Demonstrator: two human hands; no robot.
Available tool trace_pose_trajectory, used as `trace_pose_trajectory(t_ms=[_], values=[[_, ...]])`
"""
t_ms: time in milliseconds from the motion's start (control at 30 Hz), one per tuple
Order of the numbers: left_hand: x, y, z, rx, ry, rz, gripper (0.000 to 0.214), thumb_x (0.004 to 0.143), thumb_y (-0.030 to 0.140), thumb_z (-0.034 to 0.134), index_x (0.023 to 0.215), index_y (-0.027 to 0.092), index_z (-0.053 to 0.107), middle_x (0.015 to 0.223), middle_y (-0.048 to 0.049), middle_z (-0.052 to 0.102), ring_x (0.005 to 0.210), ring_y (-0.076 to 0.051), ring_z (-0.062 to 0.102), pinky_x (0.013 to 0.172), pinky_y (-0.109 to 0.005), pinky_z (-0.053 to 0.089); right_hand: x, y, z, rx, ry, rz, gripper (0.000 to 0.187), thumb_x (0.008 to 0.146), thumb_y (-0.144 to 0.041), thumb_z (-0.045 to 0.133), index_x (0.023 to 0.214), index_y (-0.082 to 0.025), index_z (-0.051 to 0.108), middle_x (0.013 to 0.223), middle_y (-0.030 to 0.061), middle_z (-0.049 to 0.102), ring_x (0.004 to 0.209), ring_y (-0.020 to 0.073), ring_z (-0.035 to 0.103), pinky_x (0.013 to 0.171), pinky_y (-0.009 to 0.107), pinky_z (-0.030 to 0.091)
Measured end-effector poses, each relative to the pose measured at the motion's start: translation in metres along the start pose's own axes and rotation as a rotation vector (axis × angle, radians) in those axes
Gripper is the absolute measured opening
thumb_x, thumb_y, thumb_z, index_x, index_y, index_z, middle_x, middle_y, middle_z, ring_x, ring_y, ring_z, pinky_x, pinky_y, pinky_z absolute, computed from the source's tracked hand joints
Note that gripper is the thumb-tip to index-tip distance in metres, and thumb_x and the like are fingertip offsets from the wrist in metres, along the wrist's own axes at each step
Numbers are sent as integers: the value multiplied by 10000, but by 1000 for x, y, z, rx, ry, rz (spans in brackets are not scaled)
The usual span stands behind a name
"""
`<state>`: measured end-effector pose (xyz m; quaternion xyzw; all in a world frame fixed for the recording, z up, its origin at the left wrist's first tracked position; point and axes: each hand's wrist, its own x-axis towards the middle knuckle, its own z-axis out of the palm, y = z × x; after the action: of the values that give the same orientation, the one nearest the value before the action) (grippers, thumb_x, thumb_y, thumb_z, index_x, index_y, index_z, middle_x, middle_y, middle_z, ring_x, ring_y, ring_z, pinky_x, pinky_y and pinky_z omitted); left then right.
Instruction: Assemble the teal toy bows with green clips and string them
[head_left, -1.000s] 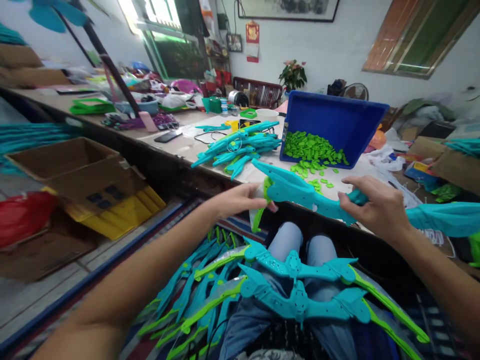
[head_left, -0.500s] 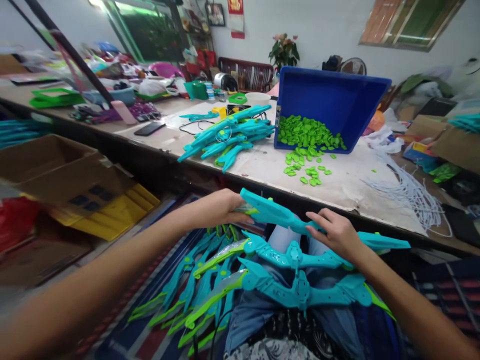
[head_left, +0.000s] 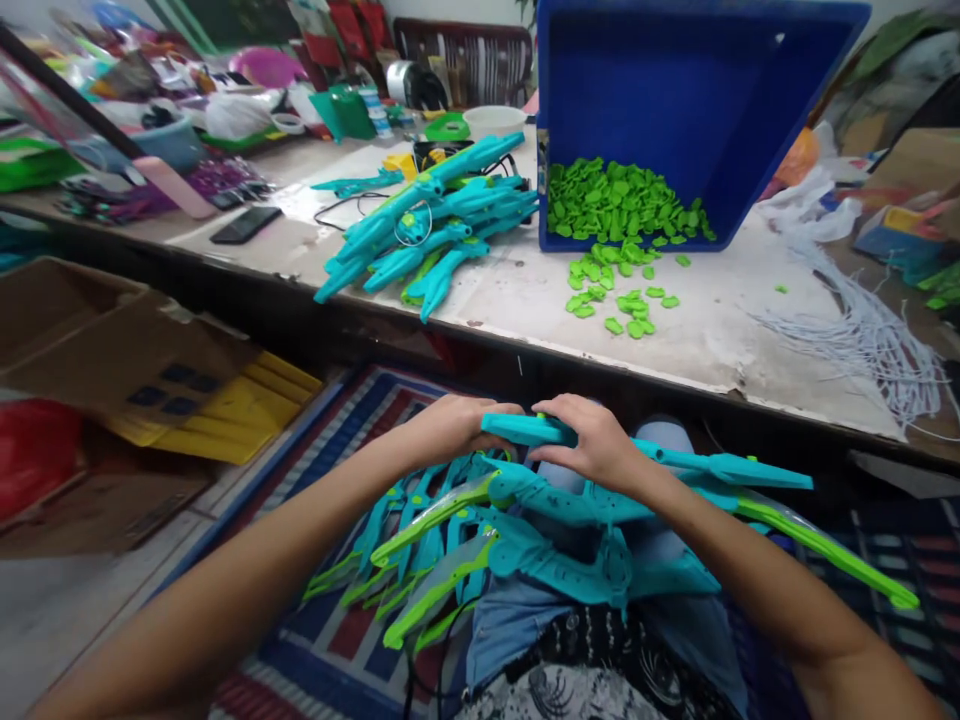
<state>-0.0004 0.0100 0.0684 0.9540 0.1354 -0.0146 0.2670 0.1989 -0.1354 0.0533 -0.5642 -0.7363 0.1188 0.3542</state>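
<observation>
Both of my hands hold one teal plastic bow body (head_left: 697,463) over my lap, just under the table edge. My left hand (head_left: 457,425) is closed round its left tip. My right hand (head_left: 596,440) presses down on it near the middle, fingers curled over the top. Under it, two assembled teal bows with lime-green limbs (head_left: 570,560) lie across my knees. More such bows (head_left: 405,540) are heaped on the rug at my left.
On the table (head_left: 720,340) stand a tipped blue bin (head_left: 697,110) spilling small green parts (head_left: 622,205), a pile of teal parts (head_left: 427,225) and white strings (head_left: 862,335). A phone (head_left: 246,224) and clutter lie farther left. Cardboard boxes (head_left: 112,330) stand on the floor.
Both hands brought the teal bow body down from table height to my lap. My right hand slid left toward my left hand. The camera tilted down.
</observation>
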Motion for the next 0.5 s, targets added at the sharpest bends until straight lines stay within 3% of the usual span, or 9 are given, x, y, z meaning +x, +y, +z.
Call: trace_pose_trajectory(t_ms=[100, 333, 433, 500], values=[[2, 1, -2, 48, -4, 30, 339, 897, 385, 528, 1193, 236, 602, 1085, -43, 708, 968, -211, 673, 783, -256, 501, 8, 2, 11, 65, 54, 38, 474, 762, -480, 721, 1110, -186, 590, 1010, 83, 659, 932, 220, 621, 823, 350, 509], [5, 8, -1, 189, -117, -84, 252, 864, 350, 561, 1073, 234, 641, 918, -17, 731, 821, -194, 689, 645, -218, 469, 3, 12, 21, 141, 103, -99, 318, 828, -432, 665, 1000, -173, 601, 909, 77, 653, 842, 197, 615, 752, 327, 502], [10, 7, -4, 131, -138, -109, 255, 832, 382, 587, 1002, 204, 656, 859, -34, 724, 782, -209, 678, 646, -239, 469, 5, 17, 28, 153, 104, -80, 358, 852, -451, 630, 1063, -164, 596, 961, 86, 658, 895, 197, 622, 795, 322, 509], [15, -1, -6, 18, -133, -98, 294, 807, 440, 596, 940, 188, 668, 851, -41, 718, 783, -213, 664, 691, -261, 483, 3, 19, 33, 24, 95, -42, 467, 875, -470, 586, 1200, -136, 550, 1070, 128, 649, 980, 229, 613, 843, 355, 508]])
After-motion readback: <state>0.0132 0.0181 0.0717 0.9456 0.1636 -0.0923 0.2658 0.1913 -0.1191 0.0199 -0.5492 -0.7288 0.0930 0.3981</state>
